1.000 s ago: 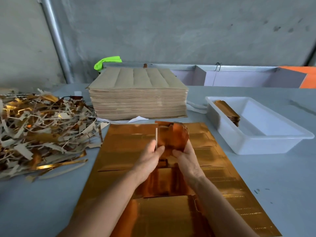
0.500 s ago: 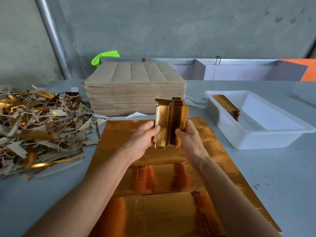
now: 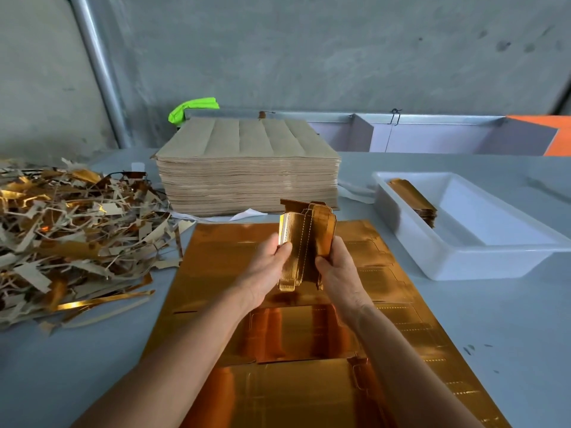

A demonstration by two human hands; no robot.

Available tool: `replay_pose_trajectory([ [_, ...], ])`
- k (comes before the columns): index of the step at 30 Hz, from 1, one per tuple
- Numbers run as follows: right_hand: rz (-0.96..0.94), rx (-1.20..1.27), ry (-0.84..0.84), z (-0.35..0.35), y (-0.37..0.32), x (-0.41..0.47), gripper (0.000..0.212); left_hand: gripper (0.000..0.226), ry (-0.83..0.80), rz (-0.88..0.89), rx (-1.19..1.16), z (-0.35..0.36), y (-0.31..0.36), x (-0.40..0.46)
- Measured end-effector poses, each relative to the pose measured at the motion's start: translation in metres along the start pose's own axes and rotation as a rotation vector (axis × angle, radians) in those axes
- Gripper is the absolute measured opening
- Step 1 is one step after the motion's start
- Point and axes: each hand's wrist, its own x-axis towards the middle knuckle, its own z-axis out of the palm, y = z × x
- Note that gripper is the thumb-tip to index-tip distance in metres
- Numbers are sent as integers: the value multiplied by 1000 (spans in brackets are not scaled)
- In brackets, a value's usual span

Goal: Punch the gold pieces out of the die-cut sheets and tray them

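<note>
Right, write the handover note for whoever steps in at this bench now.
Left hand and right hand: both grip one small stack of punched gold pieces, held upright above the gold die-cut sheet.
White tray: to the right, with a stack of gold pieces leaning at its far left end.
Unpunched sheet stack: behind, brown side up.
Scrap pile: on the left.
Done: one batch trayed, another punched out.
Left: tray the held stack, finish this sheet, then the rest of the stack.
</note>
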Motion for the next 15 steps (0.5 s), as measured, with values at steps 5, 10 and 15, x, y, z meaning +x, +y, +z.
replay_pose_trajectory([
  [5,-21,-81,32,0,-12,5,22,36,51,-62,-12,15,9,9],
  [10,31,-99,107,-23,-31,20,23,33,149,-191,-160,37,26,30],
  [15,113,-133,278,-66,-47,42,29,26,202,-234,-240,77,59,62],
])
